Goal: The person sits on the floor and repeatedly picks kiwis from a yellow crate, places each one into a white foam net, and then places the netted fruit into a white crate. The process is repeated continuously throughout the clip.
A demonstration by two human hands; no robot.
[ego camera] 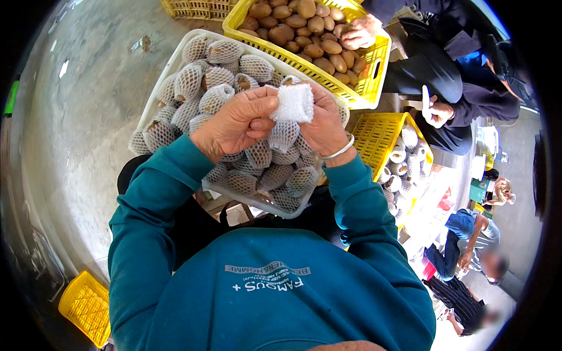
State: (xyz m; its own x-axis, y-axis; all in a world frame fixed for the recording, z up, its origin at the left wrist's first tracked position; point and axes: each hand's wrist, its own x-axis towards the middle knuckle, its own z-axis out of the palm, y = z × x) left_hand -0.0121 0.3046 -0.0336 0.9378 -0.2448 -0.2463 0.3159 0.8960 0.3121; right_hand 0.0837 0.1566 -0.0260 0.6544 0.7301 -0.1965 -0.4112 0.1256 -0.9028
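Note:
A flattened white foam net sleeve [295,103] is held up between my hands. My left hand [243,118] pinches its left edge between thumb and fingers. On the other side, my right hand [324,120], with a silver bangle at the wrist, grips the sleeve, its fingers partly hidden behind the foam. Both hands are above a white plastic tub [151,94] heaped with kiwifruit in foam nets [188,82]. One netted kiwifruit [283,137] shows just below the sleeve; whether it touches my right hand, I cannot tell.
Beyond the tub, a co-worker's hand [361,33] reaches into a yellow crate [373,81] of bare kiwifruit [314,24]. Another yellow crate [373,134] with netted fruit stands at right. A further yellow crate [83,302] sits lower left on the concrete floor [83,145]. Several people are at right.

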